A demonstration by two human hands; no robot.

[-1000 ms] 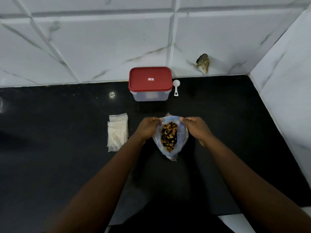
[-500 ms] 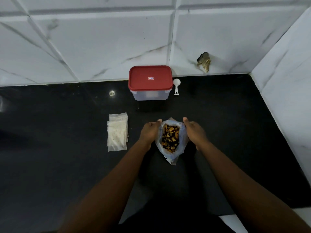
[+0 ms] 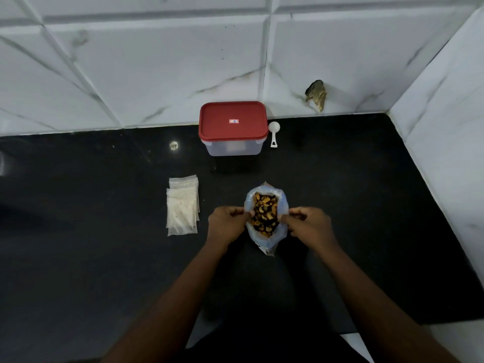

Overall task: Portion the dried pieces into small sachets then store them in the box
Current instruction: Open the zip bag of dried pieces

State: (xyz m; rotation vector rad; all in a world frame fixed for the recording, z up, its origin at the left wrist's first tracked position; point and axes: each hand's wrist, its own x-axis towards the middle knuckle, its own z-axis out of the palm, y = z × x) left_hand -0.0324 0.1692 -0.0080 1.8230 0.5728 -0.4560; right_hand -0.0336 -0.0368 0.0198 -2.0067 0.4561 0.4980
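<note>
On the black countertop (image 3: 104, 258), right of the stacked sachets (image 3: 182, 208), the left hand (image 3: 226, 222) and right hand (image 3: 309, 224) each pinch one rim side of the open bag (image 3: 265, 243), where an uneven tug could tip it and spill the dried pieces (image 3: 264, 214)

A clear plastic bag (image 3: 265, 238) stands upright on the black table (image 3: 104, 258), its mouth spread open, the left hand (image 3: 225, 224) and right hand (image 3: 309, 224) pinching its rim on either side. Orange and dark dried pieces (image 3: 264, 214) fill it. Small clear sachets (image 3: 182, 209) lie stacked flat to its left, apart from it. The translucent box (image 3: 233, 146), red lid (image 3: 233, 121) on, sits by the wall, with a white scoop (image 3: 274, 133) just right of it.
</note>
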